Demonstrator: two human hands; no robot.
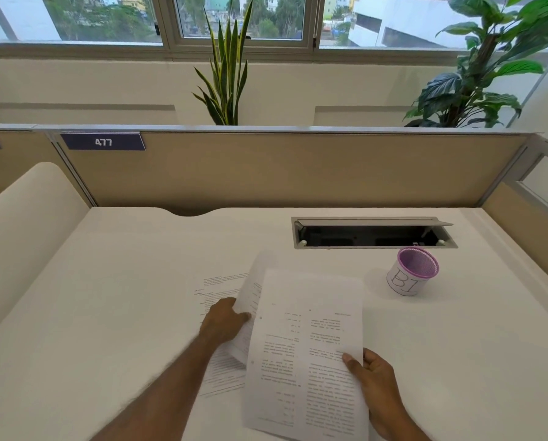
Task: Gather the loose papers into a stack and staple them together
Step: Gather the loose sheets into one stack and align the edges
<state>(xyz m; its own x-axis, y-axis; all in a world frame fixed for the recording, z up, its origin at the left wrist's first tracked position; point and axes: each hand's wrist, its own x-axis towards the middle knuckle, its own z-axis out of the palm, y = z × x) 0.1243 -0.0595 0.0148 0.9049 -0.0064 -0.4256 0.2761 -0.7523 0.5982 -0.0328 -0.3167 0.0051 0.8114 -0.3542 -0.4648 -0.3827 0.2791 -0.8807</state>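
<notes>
A printed sheet (307,354) is lifted above the white desk, its text upside down to me. My right hand (373,380) pinches its right edge. My left hand (226,319) grips a second sheet (250,297) that curls upward beside the first and is partly hidden behind it. Another printed page (217,286) lies flat on the desk under my left forearm, partly covered. No stapler shows in the head view.
A purple mesh cup (412,271) with a white label stands at the right. Behind it is an open cable tray (373,233) set in the desk (123,297). A tan partition (282,167) closes the back, with plants and windows beyond.
</notes>
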